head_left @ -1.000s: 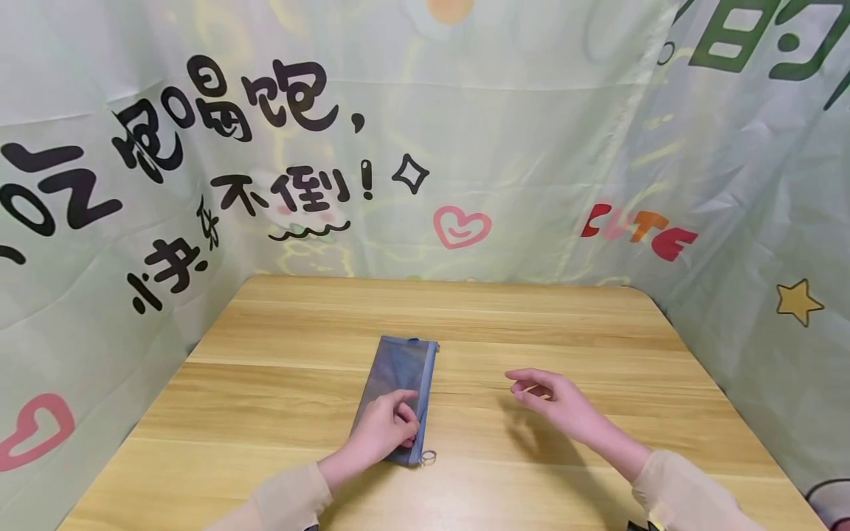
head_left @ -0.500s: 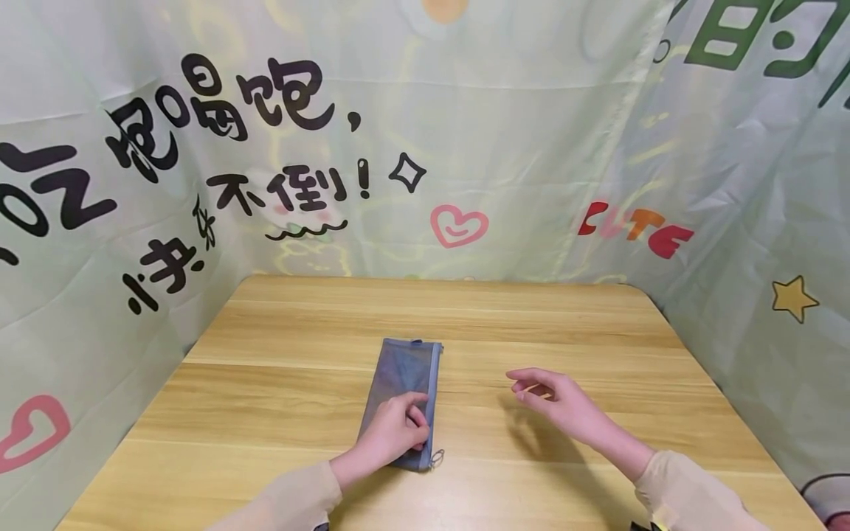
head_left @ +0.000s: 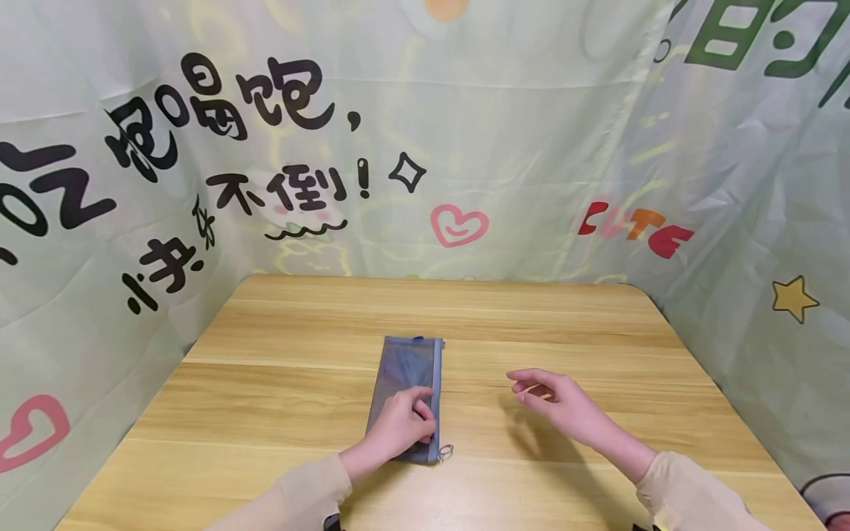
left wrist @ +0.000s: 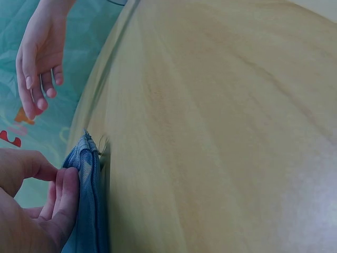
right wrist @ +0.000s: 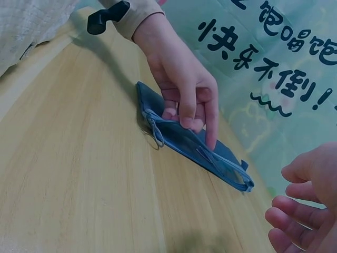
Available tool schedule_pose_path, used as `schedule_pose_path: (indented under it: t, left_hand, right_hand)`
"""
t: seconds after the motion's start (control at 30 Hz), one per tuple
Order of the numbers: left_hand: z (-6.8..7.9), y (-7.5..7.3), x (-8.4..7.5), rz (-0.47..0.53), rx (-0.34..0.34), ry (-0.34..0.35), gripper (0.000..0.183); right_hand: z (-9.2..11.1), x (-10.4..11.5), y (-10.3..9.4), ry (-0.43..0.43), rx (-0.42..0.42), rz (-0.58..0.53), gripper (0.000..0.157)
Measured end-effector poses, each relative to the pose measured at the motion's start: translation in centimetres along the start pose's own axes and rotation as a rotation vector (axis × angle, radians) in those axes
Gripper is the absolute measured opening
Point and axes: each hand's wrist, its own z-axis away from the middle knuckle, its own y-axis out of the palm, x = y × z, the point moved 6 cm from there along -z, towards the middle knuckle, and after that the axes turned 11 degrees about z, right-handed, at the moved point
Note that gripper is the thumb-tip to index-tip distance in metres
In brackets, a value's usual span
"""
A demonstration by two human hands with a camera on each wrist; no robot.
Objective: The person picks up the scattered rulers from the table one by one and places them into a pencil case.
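A flat blue mesh zipper pouch (head_left: 401, 361) lies lengthwise near the middle of the wooden table, its zipper edge on the right. My left hand (head_left: 401, 422) pinches the pouch's upper layer near that edge, between thumb and fingers. In the right wrist view the pouch (right wrist: 149, 97) gapes along the zipper side, with the left hand (right wrist: 184, 79) lifting the upper layer. At the near corner hangs a ring (head_left: 447, 451) on the zipper end. My right hand (head_left: 556, 400) hovers above the table to the right, fingers loosely bent and holding nothing, apart from the pouch.
The wooden table (head_left: 564, 317) has rounded far corners. Pale printed cloth (head_left: 518, 147) with lettering and hearts hangs behind it and along both sides.
The pouch and my left hand have shifted a little to the right, still together. My right hand stays almost in the same place. The head view has turned very slightly.
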Motion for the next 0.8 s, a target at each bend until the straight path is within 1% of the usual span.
schedule_pose_path:
  t: [0.07, 0.2, 0.3, 0.37, 0.53, 0.6, 0.67, 0.73, 0.8]
  left_hand:
    - [0.0, 0.0, 0.0, 0.006, 0.000, -0.001, 0.053]
    - [0.1, 0.0, 0.0, 0.021, 0.027, 0.022, 0.052]
    - [0.2, 0.0, 0.0, -0.008, 0.051, 0.053, 0.051]
    - [0.2, 0.0, 0.0, -0.046, 0.056, 0.071, 0.051]
    - [0.4, -0.1, -0.3, -0.103, 0.080, 0.103, 0.049]
    - [0.6, -0.1, -0.6, -0.113, 0.111, 0.109, 0.048]
    - [0.9, -0.2, -1.0, -0.125, 0.155, 0.120, 0.048]
    - [1.2, -0.5, -1.6, -0.151, 0.203, 0.143, 0.048]
    - [1.5, -0.9, -2.1, -0.189, 0.241, 0.172, 0.049]
  right_hand:
    - [0.0, 0.0, 0.0, -0.004, -0.003, 0.001, 0.035]
    - [0.2, 0.0, 0.0, -0.008, -0.005, -0.003, 0.036]
    - [0.3, 0.0, -0.1, -0.007, -0.003, -0.010, 0.036]
    - [0.3, 0.1, -0.2, -0.008, 0.001, -0.013, 0.036]
    - [0.5, 0.2, -0.4, -0.009, 0.005, -0.012, 0.037]
    - [0.5, 0.3, -0.4, -0.011, 0.006, -0.008, 0.037]
    - [0.5, 0.3, -0.5, -0.010, 0.005, 0.001, 0.036]
    - [0.5, 0.4, -0.6, -0.016, -0.004, 0.019, 0.035]
    - [0.5, 0.7, -0.7, -0.031, -0.025, 0.059, 0.036]
